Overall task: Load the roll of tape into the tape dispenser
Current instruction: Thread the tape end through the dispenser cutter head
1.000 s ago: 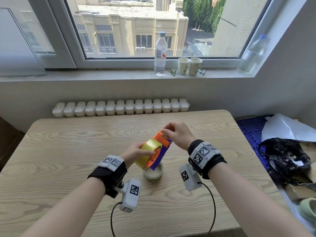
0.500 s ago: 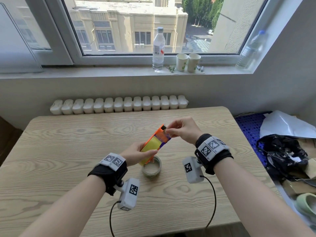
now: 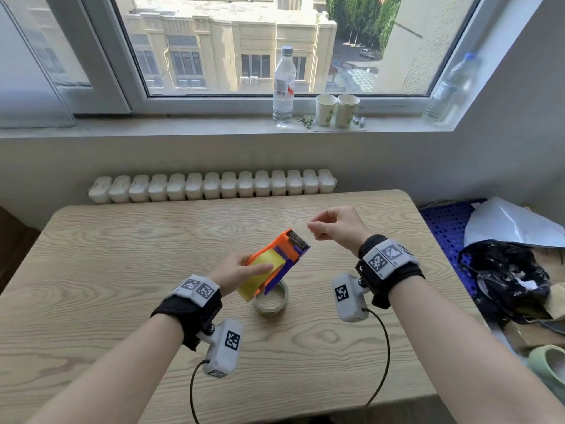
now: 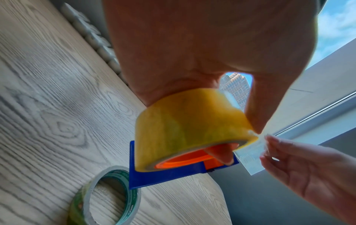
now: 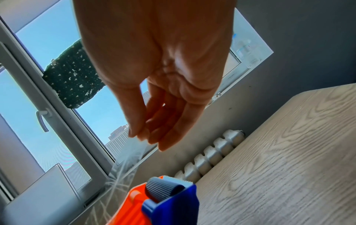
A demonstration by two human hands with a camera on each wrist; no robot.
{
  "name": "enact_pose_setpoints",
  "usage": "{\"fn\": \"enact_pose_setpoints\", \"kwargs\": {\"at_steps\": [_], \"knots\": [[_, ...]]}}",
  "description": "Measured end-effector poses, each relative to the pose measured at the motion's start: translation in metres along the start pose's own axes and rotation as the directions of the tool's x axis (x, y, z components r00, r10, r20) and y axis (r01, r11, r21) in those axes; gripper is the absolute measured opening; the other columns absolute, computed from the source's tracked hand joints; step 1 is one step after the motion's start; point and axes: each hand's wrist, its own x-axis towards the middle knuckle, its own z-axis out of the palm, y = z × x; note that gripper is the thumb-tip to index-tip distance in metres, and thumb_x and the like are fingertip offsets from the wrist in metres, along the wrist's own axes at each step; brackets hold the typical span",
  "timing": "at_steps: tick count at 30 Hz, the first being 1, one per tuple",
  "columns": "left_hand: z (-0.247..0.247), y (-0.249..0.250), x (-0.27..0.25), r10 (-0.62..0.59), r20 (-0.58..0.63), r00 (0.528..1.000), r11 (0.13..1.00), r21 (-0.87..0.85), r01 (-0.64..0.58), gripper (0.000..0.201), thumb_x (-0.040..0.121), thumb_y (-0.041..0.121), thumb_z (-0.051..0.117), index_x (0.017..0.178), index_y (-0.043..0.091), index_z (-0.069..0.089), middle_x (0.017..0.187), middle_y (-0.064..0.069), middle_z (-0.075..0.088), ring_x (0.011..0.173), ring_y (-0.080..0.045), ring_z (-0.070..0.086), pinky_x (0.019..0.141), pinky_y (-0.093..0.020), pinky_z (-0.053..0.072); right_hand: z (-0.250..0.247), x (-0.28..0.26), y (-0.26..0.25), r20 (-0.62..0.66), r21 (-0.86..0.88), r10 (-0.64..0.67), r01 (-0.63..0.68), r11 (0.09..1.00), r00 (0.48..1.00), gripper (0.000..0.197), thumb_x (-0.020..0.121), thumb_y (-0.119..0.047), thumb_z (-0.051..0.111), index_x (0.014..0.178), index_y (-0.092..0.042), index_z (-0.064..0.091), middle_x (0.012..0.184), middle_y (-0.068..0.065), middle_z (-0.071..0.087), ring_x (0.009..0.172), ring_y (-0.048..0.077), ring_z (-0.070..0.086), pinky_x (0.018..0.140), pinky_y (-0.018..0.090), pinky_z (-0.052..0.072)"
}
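1. Yellow roll of tape (image 3: 262,272) seated on the orange hub of the orange-and-blue tape dispenser (image 3: 282,261), held in the air above the wooden table (image 3: 122,270), near its middle.
2. Dispenser's long axis tilted, blade end pointing up, away and to the right, roll end low and near.
3. Left hand (image 3: 237,270) gripping roll and dispenser together, thumb on the roll's outer face, a fingertip inside the hub.
4. Clear strip of tape (image 4: 250,153) drawn off the roll toward the blade end.
5. Right hand (image 3: 337,226) just beyond the blade end, fingertips (image 4: 269,143) pinching the strip's free end.
6. Second tape roll (image 3: 271,302) lying flat on the table directly under the dispenser, nothing in its core.
7. Water bottle (image 3: 283,87) and two paper cups (image 3: 336,110) upright on the windowsill (image 3: 183,125); contents of the cups not visible.
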Motion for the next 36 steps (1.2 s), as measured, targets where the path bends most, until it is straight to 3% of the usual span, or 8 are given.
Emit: {"fn": "enact_pose_setpoints", "kwargs": {"at_steps": [5,8,11,18,23,26,30,36], "knots": [[0.0,0.003,-0.001,-0.004,-0.036,0.999,1.0,0.013,0.005,0.022,0.079,0.036,0.067,0.087,0.016,0.071,0.07,0.0,0.072,0.062,-0.014,0.065,0.056,-0.02,0.051,0.0,-0.001,0.002,-0.028,0.048,-0.003,0.005,0.999,1.0,0.008,0.081,-0.002,0.066,0.074,-0.005,0.064,0.069,0.009,0.061,0.063,0.016,0.058,0.061,0.02,0.056],[0.004,0.009,0.0,-0.017,-0.072,0.997,0.999,0.026,0.019,0.021,0.078,0.038,0.068,0.081,0.017,0.07,0.065,-0.001,0.07,0.052,-0.013,0.063,0.055,-0.024,0.051,0.001,-0.002,-0.004,-0.029,0.036,-0.041,0.042,0.998,0.999,0.008,0.082,-0.001,0.065,0.085,0.006,0.065,0.071,0.009,0.061,0.063,0.015,0.058,0.06,0.018,0.055],[0.005,0.015,-0.002,-0.027,-0.094,0.995,0.999,0.043,0.031,0.02,0.08,0.037,0.066,0.078,0.017,0.069,0.056,0.002,0.068,0.045,-0.009,0.06,0.047,-0.019,0.048,0.001,0.0,-0.006,-0.04,0.029,-0.058,0.059,0.998,0.998,0.016,0.082,0.0,0.065,0.092,0.013,0.063,0.07,0.009,0.061,0.062,0.015,0.058,0.059,0.017,0.055],[0.003,0.02,-0.004,0.006,-0.093,0.996,0.998,0.056,0.0,0.02,0.08,0.035,0.067,0.068,0.019,0.069,0.047,0.003,0.065,0.042,-0.01,0.058,0.043,-0.018,0.045,0.002,0.004,0.0,-0.118,-0.007,-0.053,0.053,0.999,0.992,0.01,0.082,0.0,0.065,0.087,0.008,0.065,0.068,0.009,0.061,0.061,0.016,0.057,0.066,0.027,0.055],[0.002,0.02,-0.004,0.0,-0.095,0.995,0.999,0.052,0.005,0.023,0.077,0.039,0.069,0.071,0.017,0.07,0.056,0.001,0.068,0.044,-0.012,0.059,0.047,-0.021,0.048,0.003,0.005,0.005,-0.156,-0.007,-0.028,0.027,1.0,0.987,0.012,0.082,-0.001,0.065,0.089,0.009,0.064,0.066,0.008,0.06,0.06,0.015,0.056,0.06,0.02,0.054],[0.003,0.022,-0.005,-0.008,-0.099,0.995,0.999,0.051,0.013,0.02,0.074,0.038,0.071,0.069,0.019,0.07,0.053,0.003,0.068,0.044,-0.01,0.06,0.047,-0.02,0.048,0.003,0.007,0.008,-0.172,0.005,-0.009,0.01,1.0,0.985,0.015,0.082,0.0,0.065,0.091,0.012,0.064,0.065,0.008,0.059,0.059,0.015,0.056,0.061,0.023,0.053],[0.004,0.021,-0.005,-0.001,-0.112,0.994,0.998,0.067,0.009,0.019,0.07,0.038,0.075,0.068,0.02,0.07,0.051,0.007,0.069,0.045,-0.004,0.06,0.048,-0.018,0.048,0.004,0.009,0.013,-0.181,0.003,0.005,-0.004,1.0,0.984,0.014,0.082,0.001,0.065,0.09,0.012,0.064,0.064,0.007,0.058,0.057,0.015,0.055,0.055,0.016,0.051],[0.001,0.019,-0.004,0.019,-0.092,0.996,0.998,0.064,-0.014,0.012,0.074,0.034,0.073,0.069,0.023,0.071,0.057,0.006,0.07,0.053,-0.007,0.064,0.054,-0.018,0.049,0.004,0.01,0.016,-0.2,0.0,0.018,-0.019,1.0,0.98,0.015,0.082,0.0,0.065,0.091,0.012,0.063,0.066,0.007,0.059,0.06,0.016,0.055,0.068,0.029,0.053]]}}
